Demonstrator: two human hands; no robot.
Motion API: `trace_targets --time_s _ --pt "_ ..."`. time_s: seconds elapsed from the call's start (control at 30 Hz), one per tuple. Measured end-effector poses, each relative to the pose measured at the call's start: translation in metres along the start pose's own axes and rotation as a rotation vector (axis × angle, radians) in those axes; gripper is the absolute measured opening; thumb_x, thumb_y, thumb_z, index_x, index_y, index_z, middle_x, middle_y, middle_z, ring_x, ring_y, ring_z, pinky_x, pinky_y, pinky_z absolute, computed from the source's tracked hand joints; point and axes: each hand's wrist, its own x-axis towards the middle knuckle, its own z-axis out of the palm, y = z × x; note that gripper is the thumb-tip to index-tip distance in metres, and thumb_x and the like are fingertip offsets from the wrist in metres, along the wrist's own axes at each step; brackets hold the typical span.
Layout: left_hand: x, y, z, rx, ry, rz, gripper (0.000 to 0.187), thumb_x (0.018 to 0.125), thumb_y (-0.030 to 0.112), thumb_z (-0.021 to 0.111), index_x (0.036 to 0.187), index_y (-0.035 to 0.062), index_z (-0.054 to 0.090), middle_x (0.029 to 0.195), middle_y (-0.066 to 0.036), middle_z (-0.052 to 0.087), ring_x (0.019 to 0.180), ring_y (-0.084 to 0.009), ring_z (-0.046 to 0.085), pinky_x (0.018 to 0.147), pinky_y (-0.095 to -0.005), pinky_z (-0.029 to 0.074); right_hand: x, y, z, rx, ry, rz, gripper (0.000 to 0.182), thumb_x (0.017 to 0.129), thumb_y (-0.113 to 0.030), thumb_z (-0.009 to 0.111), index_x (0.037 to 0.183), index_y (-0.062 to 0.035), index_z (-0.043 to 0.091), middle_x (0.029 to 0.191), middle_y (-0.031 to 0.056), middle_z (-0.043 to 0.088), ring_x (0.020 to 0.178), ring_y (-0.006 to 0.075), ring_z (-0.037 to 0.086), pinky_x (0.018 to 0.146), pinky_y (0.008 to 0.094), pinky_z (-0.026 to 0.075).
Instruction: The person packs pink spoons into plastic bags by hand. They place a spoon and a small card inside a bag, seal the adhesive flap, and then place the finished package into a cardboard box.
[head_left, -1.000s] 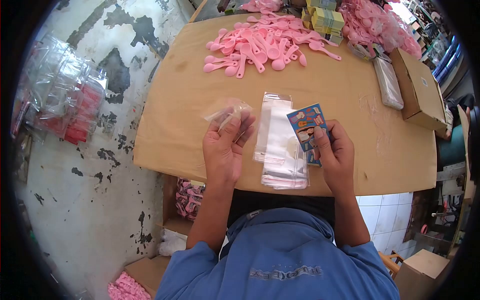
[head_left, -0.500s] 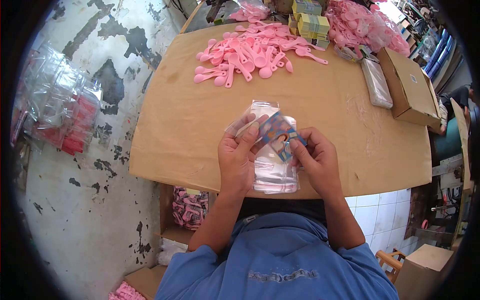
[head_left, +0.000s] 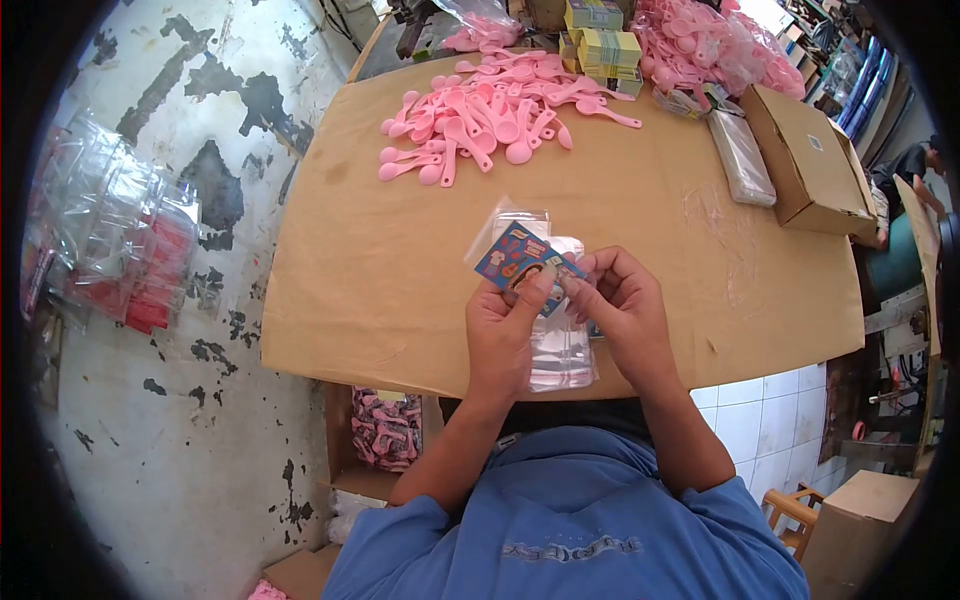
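A small blue printed card [head_left: 505, 258] is tilted between my two hands, above the table's near edge. My left hand [head_left: 503, 335] is closed on its lower side, the thumb lying over the print. At the card's right end my right hand [head_left: 632, 315] pinches with thumb and fingertips. A clear plastic sleeve [head_left: 487, 228] shows behind the card's upper left edge. Beneath both hands lies a stack of clear plastic bags [head_left: 562, 365], partly hidden by them.
A heap of pink plastic spoons [head_left: 490, 115] covers the table's far side. Behind it are bundled yellow cards [head_left: 608, 50] and bagged pink spoons [head_left: 705, 45]. A cardboard box [head_left: 800, 160] and a wrapped bag pack [head_left: 740, 155] stand at the right. Another person [head_left: 910, 165] is at far right.
The card has shifted left and turned, so more of its print shows. My left hand has moved right, closer to my right hand, and now holds the card with its thumb over it.
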Motion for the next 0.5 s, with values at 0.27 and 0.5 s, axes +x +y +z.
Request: trace_targets --time_s 0.27,0.5 --pt "-0.001 0.011 -0.002 -0.031 -0.026 -0.006 0.054 0.102 0.002 0.060 0.153 0.0016 0.045 0.155 -0.021 0.051 0.140 -0.0276 0.054 0.118 -0.0431 0.044 0.001 0.003 0.022 0.059 -0.050 0.042 0.019 0.104 -0.017 0.067 0.113 -0.0003 0.064 0.092 0.0025 0.068 0.078 0.0067 0.064 0.066 0.0243 0.054" --pt "0.010 0.032 0.003 -0.346 -0.108 0.072 0.073 0.102 -0.002 0.050 0.166 0.0234 0.026 0.149 -0.023 0.054 0.141 -0.0350 0.052 0.118 -0.0533 0.046 -0.010 0.013 0.022 0.010 -0.038 0.099 0.018 0.100 -0.015 0.073 0.108 -0.0001 0.065 0.082 0.0037 0.067 0.065 0.0070 0.062 0.054 0.0227 0.052"
